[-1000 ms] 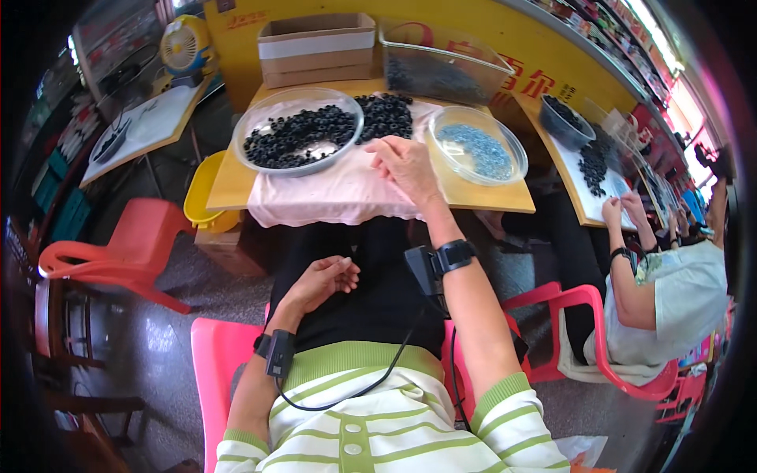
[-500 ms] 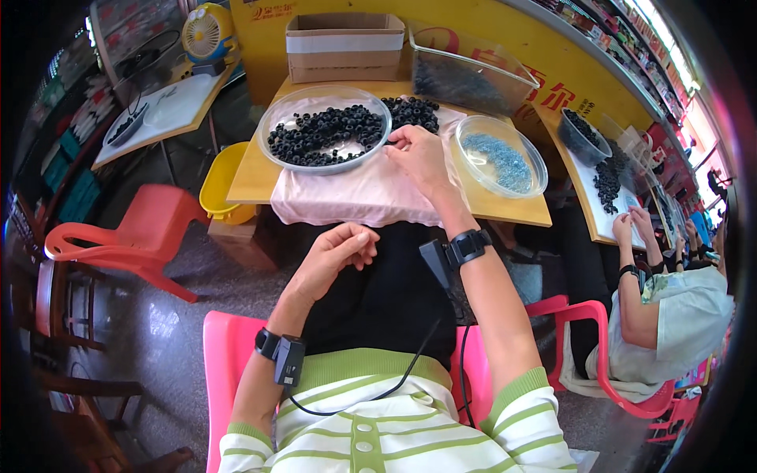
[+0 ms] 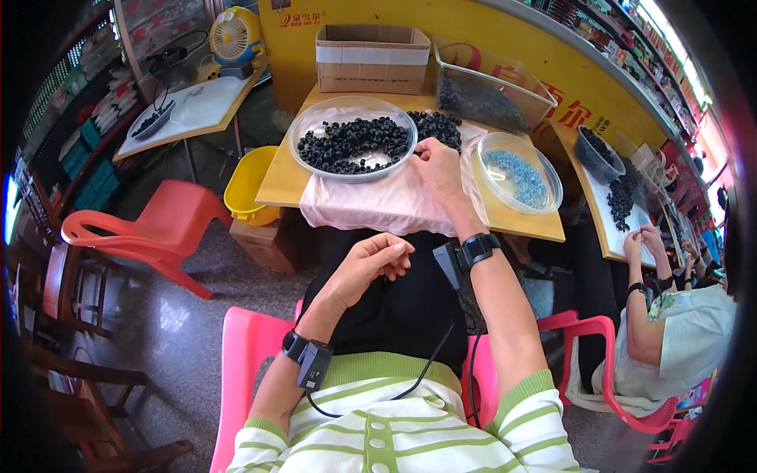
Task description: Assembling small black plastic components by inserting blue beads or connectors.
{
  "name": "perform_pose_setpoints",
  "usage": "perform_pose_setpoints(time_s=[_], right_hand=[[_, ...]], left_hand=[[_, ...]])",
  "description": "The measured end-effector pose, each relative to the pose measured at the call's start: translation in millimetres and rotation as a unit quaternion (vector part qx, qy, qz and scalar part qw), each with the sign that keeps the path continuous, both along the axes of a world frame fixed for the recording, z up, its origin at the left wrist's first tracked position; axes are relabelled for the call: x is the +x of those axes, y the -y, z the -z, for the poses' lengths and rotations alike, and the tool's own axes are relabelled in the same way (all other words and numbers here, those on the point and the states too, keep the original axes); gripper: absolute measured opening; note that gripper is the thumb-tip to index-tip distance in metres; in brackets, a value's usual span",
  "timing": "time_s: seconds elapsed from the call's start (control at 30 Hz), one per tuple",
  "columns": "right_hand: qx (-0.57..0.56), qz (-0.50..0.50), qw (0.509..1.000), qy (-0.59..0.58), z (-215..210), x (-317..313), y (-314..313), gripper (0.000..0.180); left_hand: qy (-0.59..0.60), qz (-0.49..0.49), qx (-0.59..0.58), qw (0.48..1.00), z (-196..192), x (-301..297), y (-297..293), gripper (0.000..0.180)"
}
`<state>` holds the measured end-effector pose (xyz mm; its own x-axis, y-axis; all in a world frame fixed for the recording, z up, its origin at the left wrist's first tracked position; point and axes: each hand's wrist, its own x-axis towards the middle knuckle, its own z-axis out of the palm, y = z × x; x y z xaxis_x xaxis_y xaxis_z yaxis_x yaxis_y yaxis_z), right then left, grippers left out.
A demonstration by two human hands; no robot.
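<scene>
Two hands: the left (image 3: 371, 264), loosely curled over the lap; the right (image 3: 440, 172), fingertips together beside one clear bowl (image 3: 335, 175) of many black rings (image 3: 323, 146). Whether either grips anything, I can't tell. Beyond: one carton (image 3: 371, 72), one bin (image 3: 516, 109).

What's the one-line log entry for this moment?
right hand: beside black-piece tub, grip unclear | left hand: curled, over lap | blue-piece tub: right of right hand

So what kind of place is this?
Probably a small workshop, maybe inside a shop: I see a bowl of small black pieces, another person working alongside, and full shelves.
</scene>
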<state>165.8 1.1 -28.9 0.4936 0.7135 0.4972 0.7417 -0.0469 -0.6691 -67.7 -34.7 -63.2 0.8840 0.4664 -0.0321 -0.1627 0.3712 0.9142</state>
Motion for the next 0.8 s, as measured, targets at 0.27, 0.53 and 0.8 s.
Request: perform_pose_setpoints(time_s=[0.27, 0.53, 0.8], right_hand=[[-0.001, -0.128, 0.957, -0.259, -16.0, 3.4, 41.4, 0.016], [-0.072, -0.280, 0.821, -0.492, -53.3, -9.4, 77.9, 0.020], [-0.145, -0.294, 0.772, -0.544, -72.2, -20.4, 81.4, 0.021]], left_hand=[[0.025, -0.081, 0.032, 0.996, -23.1, 15.2, -14.9, 0.023], [0.077, -0.215, 0.170, 0.958, -56.3, 41.0, -20.6, 0.035], [0.025, -0.280, 0.380, 0.881, -60.7, 46.7, -26.4, 0.034]])
